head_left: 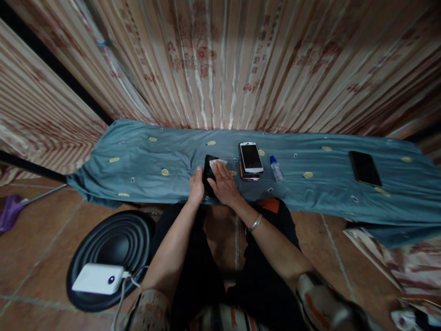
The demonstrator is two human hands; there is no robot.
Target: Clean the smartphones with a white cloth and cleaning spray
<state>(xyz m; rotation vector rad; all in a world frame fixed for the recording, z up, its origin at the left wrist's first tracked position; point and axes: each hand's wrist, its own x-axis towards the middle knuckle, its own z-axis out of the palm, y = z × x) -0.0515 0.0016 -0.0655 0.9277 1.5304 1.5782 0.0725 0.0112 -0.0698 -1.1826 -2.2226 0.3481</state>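
Beside the white phone [251, 157], right hand [224, 185] presses tissue [216, 163] onto dark phone [208, 174]

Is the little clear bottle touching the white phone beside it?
Apart. The head view shows a strip of blue cloth between the small bottle and the white phone, which lies on top of another phone.
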